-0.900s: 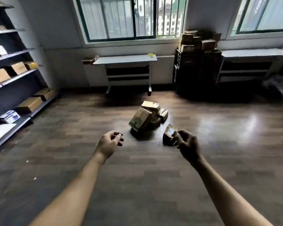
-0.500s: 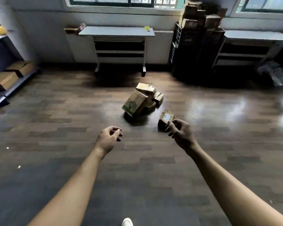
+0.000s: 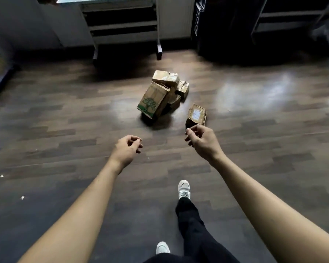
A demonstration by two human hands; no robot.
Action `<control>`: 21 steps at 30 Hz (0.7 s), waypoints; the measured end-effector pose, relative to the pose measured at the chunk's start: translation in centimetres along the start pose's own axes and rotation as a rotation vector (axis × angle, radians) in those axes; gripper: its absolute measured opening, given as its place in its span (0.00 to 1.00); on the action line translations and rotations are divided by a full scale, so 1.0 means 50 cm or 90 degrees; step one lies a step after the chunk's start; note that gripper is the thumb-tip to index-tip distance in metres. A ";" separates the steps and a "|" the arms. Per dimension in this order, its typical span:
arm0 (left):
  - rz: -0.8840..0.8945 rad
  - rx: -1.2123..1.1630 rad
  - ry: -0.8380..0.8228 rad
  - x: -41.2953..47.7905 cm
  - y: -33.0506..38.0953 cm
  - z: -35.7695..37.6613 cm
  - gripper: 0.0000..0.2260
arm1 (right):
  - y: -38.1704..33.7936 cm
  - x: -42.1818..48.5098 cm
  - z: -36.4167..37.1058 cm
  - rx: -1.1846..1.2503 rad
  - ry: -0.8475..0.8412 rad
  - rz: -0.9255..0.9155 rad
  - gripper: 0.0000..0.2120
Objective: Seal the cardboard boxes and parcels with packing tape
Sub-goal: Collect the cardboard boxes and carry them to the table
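Mid-frame, your left hand (image 3: 126, 149) and right hand (image 3: 201, 141) show loose, empty grips; crouch beside the labelled parcel (image 3: 196, 115) first.

No legible text: white label (image 3: 195, 113) on small box (image 3: 192, 122) blurred; green tree print (image 3: 148, 104) on leaning box (image 3: 157, 93).

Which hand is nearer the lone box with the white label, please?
Right. The right hand is just short of the labelled box; the left hand lies farther off, to its left.
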State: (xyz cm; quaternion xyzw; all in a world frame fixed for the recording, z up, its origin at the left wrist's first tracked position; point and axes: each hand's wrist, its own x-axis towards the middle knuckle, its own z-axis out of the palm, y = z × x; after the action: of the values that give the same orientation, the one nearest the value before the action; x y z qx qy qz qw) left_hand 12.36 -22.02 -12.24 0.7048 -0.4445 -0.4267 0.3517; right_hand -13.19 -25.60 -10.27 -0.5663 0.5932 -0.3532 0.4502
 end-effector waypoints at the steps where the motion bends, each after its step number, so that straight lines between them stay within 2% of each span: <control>1: -0.008 0.004 -0.001 0.027 0.003 0.003 0.06 | 0.005 0.035 0.009 -0.002 -0.006 0.001 0.10; 13: -0.077 -0.003 0.061 0.360 0.116 -0.004 0.06 | -0.073 0.484 0.098 -0.020 -0.114 -0.016 0.09; 21: -0.134 -0.048 0.143 0.531 0.089 -0.094 0.08 | -0.129 0.671 0.231 -0.020 -0.221 -0.006 0.11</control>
State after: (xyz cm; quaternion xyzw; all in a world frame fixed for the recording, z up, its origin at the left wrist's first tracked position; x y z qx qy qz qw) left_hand 21.57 -47.67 -14.21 0.7772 -0.3098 -0.3956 0.3787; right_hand 1.47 -58.48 -12.77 -0.6284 0.5094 -0.2427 0.5354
